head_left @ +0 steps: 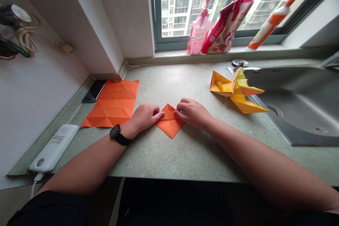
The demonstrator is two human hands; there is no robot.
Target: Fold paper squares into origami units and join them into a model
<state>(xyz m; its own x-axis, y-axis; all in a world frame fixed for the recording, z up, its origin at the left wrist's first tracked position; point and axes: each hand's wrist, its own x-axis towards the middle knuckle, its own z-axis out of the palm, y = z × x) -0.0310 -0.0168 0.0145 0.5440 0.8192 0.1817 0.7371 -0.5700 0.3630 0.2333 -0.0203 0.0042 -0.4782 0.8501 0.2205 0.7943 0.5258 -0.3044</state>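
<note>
A small folded orange paper [171, 127] lies diamond-wise on the speckled counter [159, 159], one corner toward me and a crease running across it. My left hand [145, 116], with a black watch [118, 135] at its wrist, pinches the paper's left corner between thumb and curled fingers. On the opposite side, my right hand [192, 113] grips the right corner the same way. Left of my left hand spreads a larger orange sheet [113, 102] covered in creases. Folded yellow and orange paper pieces [235, 90] sit to the right, beside the sink.
A phone [94, 90] is partly under the creased sheet. The white power bank [54, 148] with a cable lies at the left edge. A metal sink [304, 109] is at right. On the sill stand a pump bottle [200, 33], a red bag [229, 24] and an orange-white bottle [272, 24].
</note>
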